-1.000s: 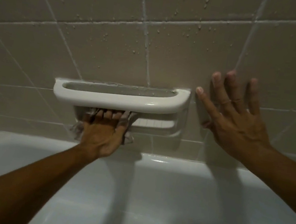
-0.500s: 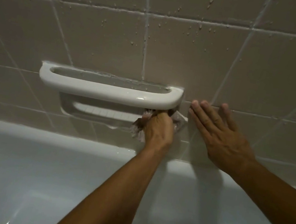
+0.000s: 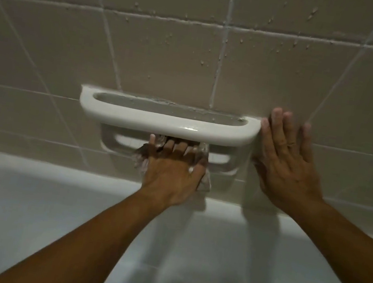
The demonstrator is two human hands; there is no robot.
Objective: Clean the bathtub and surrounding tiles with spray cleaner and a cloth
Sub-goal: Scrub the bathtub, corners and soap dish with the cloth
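My left hand (image 3: 170, 175) presses a crumpled pale cloth (image 3: 206, 183) into the recessed soap dish (image 3: 225, 158), just under the white ceramic grab bar (image 3: 168, 124). Its fingers reach straight up over the cloth and the tips go under the bar. Bits of cloth stick out on both sides of the hand. My right hand (image 3: 286, 166) lies flat on the beige wall tiles (image 3: 168, 61), fingers spread, touching the bar's right end. The white bathtub (image 3: 28, 190) fills the lower part of the view. No spray bottle is in sight.
Droplets dot the tiles (image 3: 230, 38) above the bar. The tub's back rim (image 3: 55, 168) runs along the wall right under the soap dish. The tub's inner wall (image 3: 208, 278) drops away between my forearms.
My left hand slid with the cloth from the dish's left end to its right end, then back to the middle, and its fingers opened out flat. My right hand moved up beside the bar's end.
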